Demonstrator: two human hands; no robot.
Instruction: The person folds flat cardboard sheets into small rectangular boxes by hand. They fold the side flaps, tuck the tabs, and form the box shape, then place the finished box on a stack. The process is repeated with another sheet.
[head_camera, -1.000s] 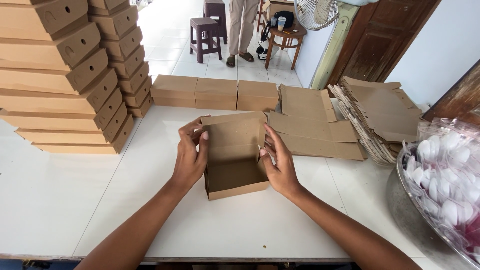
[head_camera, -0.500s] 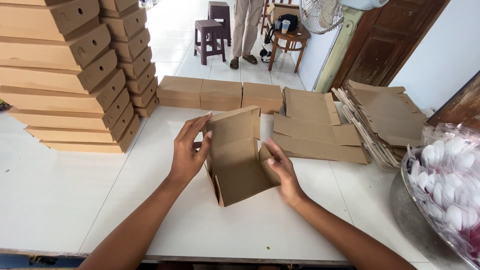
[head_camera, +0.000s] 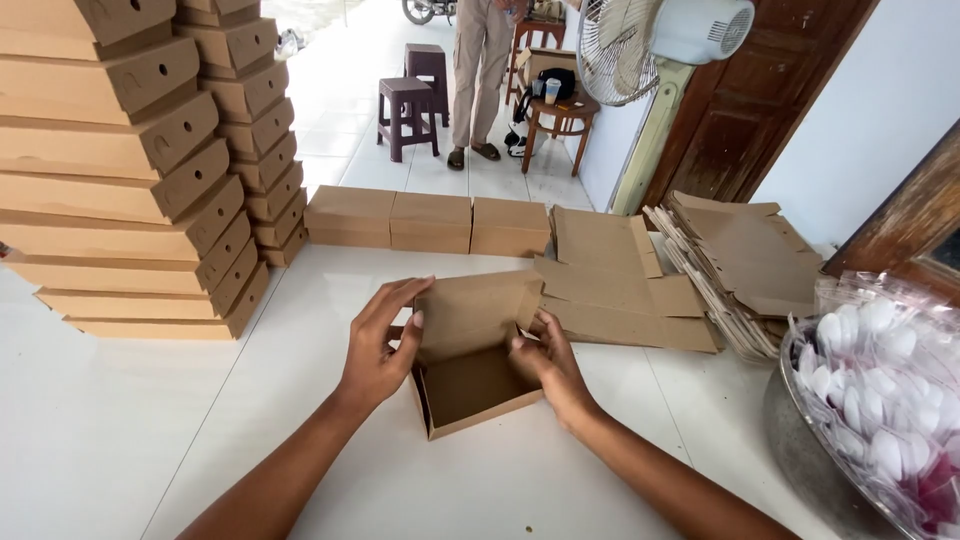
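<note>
A brown cardboard box (head_camera: 470, 385) lies open on the white table (head_camera: 130, 440) in front of me, its lid (head_camera: 475, 310) raised toward the far side. My left hand (head_camera: 378, 345) touches the box's left wall and lid edge, fingers spread. My right hand (head_camera: 545, 362) grips the right wall, with the thumb inside. The inside of the box holds nothing.
Two tall stacks of folded boxes (head_camera: 120, 170) rise at the left. Three closed boxes (head_camera: 430, 222) sit in a row behind. Flat unfolded cardboard blanks (head_camera: 640, 280) lie at the right. A metal bowl of bagged white spoons (head_camera: 880, 390) is at the far right. A person, stools and a fan stand beyond.
The box was tilted up on its side half a second ago; now it sits flat on the table with its lid up. Both hands moved down with it.
</note>
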